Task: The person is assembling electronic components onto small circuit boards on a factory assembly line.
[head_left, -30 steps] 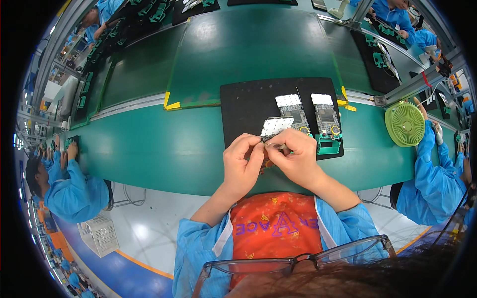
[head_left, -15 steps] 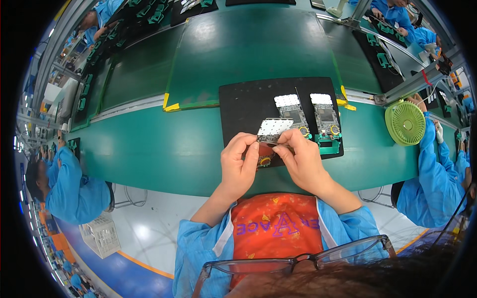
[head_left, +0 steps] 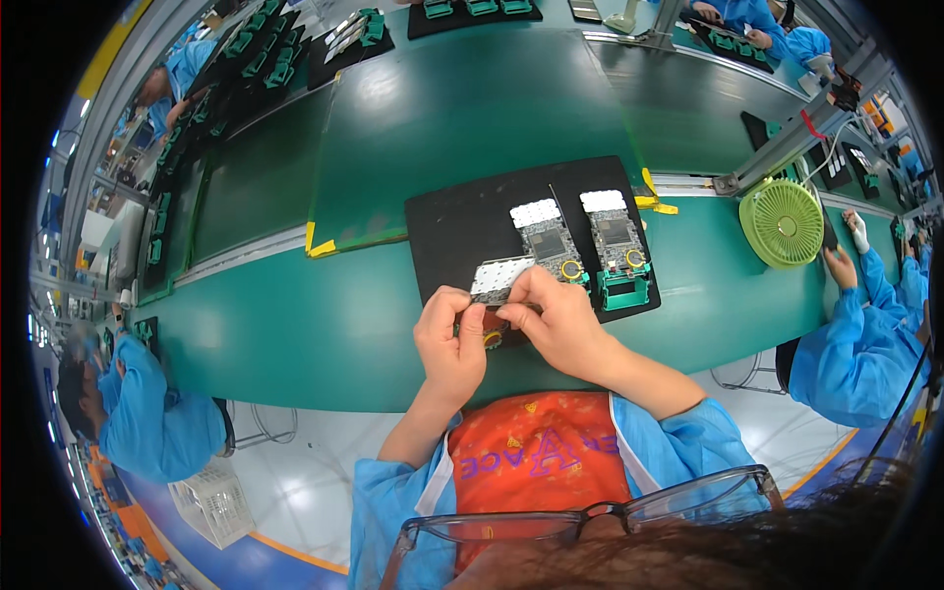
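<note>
Between my hands is a circuit board with a white dotted top section, tilted above the black mat's front edge. My left hand pinches its left side between thumb and fingers. My right hand grips the right side, its thumb close to the left thumb. Under the hands a yellow ring shows; my fingers hide most of that lower part. Just beyond my right hand lies a second circuit board with a white top and a yellow ring. A third circuit board lies to its right, with a green plastic holder at its near end.
The black mat rests on the green table. A green fan stands at the right. Yellow tape marks the far panel's corner. People in blue work on both sides. A white basket sits on the floor at left.
The whole view has shifted and turned slightly, so the mat and boards appear further left. Both hands keep their hold on the circuit board, with little change in their pose.
</note>
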Action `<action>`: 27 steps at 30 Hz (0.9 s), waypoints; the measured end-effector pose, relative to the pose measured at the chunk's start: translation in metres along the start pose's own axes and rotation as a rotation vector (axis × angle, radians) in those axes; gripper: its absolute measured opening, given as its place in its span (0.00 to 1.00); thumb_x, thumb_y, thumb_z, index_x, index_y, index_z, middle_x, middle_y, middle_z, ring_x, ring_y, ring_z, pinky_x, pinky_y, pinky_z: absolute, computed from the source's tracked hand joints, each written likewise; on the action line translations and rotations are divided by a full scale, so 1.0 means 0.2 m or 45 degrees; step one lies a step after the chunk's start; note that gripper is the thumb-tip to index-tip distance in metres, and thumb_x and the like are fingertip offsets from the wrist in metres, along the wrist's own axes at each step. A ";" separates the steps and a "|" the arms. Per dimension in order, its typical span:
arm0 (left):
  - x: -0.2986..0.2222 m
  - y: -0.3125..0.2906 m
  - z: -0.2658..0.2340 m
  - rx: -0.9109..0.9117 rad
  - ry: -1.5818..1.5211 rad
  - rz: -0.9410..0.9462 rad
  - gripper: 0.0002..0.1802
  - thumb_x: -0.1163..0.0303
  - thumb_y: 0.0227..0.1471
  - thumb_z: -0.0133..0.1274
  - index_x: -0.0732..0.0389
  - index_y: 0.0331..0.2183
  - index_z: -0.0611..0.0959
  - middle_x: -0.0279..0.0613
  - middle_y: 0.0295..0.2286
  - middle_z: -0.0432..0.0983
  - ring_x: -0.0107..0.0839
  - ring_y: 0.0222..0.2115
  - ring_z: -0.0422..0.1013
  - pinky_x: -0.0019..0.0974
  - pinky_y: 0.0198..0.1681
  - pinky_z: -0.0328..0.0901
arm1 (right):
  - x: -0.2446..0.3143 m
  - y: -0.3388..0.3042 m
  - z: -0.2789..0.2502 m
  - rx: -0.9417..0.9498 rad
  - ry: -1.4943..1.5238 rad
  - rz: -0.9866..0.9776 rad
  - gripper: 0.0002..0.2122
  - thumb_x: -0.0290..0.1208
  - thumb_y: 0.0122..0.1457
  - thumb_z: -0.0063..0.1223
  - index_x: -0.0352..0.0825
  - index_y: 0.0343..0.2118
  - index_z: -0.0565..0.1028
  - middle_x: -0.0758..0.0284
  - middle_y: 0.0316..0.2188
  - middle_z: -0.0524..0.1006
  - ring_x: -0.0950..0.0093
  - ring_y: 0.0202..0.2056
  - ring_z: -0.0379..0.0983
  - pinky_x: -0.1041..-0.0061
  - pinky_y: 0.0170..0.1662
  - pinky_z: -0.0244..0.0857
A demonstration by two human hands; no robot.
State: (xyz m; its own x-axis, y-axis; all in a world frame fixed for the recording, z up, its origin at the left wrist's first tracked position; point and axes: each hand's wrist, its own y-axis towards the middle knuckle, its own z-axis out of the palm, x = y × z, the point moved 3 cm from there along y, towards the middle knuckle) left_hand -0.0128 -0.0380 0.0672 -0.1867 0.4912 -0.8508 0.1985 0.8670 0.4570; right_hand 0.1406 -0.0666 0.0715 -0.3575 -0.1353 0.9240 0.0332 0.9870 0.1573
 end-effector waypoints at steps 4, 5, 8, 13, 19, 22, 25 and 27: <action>0.04 0.00 0.01 0.000 -0.044 -0.117 0.07 0.77 0.51 0.52 0.65 0.24 0.71 0.41 0.21 0.67 0.32 0.20 0.63 0.32 0.24 0.59 | -0.02 0.02 -0.01 0.019 0.025 -0.016 0.10 0.27 0.54 0.58 0.32 0.30 0.67 0.58 0.21 0.75 0.62 0.24 0.75 0.70 0.25 0.66; 0.04 0.03 0.02 0.019 0.028 -0.121 0.07 0.77 0.51 0.52 0.65 0.24 0.72 0.42 0.21 0.67 0.32 0.20 0.64 0.32 0.24 0.59 | -0.03 0.03 -0.02 0.008 0.020 -0.048 0.09 0.28 0.54 0.58 0.32 0.31 0.68 0.58 0.21 0.76 0.63 0.23 0.75 0.70 0.25 0.66; 0.10 0.08 -0.01 -0.020 0.199 -0.281 0.05 0.75 0.52 0.51 0.67 0.27 0.74 0.44 0.23 0.70 0.34 0.23 0.67 0.34 0.28 0.62 | -0.07 0.04 -0.06 -0.195 0.043 -0.089 0.10 0.28 0.54 0.59 0.31 0.33 0.69 0.60 0.22 0.76 0.66 0.23 0.76 0.71 0.26 0.67; 0.23 0.23 -0.03 0.058 0.602 -0.326 0.20 0.74 0.51 0.52 0.72 0.46 0.72 0.56 0.41 0.71 0.49 0.41 0.69 0.46 0.46 0.63 | -0.16 0.05 -0.19 -0.508 0.400 -0.092 0.09 0.23 0.54 0.58 0.30 0.36 0.70 0.78 0.20 0.69 0.92 0.21 0.57 0.89 0.23 0.52; 0.16 0.21 0.28 0.314 0.321 -0.278 0.36 0.71 0.50 0.54 0.75 0.55 0.58 0.61 0.44 0.66 0.48 0.39 0.67 0.46 0.45 0.62 | -0.18 0.07 -0.27 -0.621 0.604 -0.146 0.07 0.22 0.60 0.50 0.29 0.40 0.69 0.76 0.25 0.71 0.91 0.23 0.61 0.88 0.25 0.56; 0.24 0.15 0.43 0.462 0.282 -0.407 0.42 0.72 0.51 0.55 0.74 0.58 0.50 0.55 0.41 0.68 0.35 0.33 0.70 0.34 0.37 0.67 | -0.18 0.09 -0.28 -0.677 0.617 -0.191 0.06 0.22 0.60 0.49 0.29 0.39 0.69 0.74 0.29 0.72 0.90 0.27 0.63 0.88 0.29 0.59; 0.27 0.17 0.50 0.370 0.274 -0.342 0.41 0.73 0.48 0.57 0.74 0.56 0.53 0.62 0.44 0.67 0.41 0.41 0.72 0.38 0.42 0.66 | -0.20 0.10 -0.28 -0.667 0.756 -0.168 0.06 0.22 0.61 0.48 0.29 0.39 0.69 0.73 0.30 0.72 0.90 0.30 0.64 0.87 0.33 0.61; 0.26 0.18 0.51 0.344 -0.172 -0.729 0.39 0.82 0.46 0.56 0.71 0.55 0.54 0.56 0.43 0.67 0.37 0.43 0.71 0.34 0.42 0.68 | -0.21 0.11 -0.28 -0.643 0.697 -0.122 0.05 0.21 0.61 0.46 0.32 0.39 0.68 0.75 0.29 0.70 0.89 0.29 0.63 0.88 0.34 0.58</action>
State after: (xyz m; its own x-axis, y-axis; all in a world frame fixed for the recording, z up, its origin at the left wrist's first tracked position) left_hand 0.0833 0.0107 0.0135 -0.2158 -0.0727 -0.9737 0.3415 0.9286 -0.1450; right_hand 0.2089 -0.0447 0.0559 0.1307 -0.3727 0.9187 0.4965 0.8267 0.2647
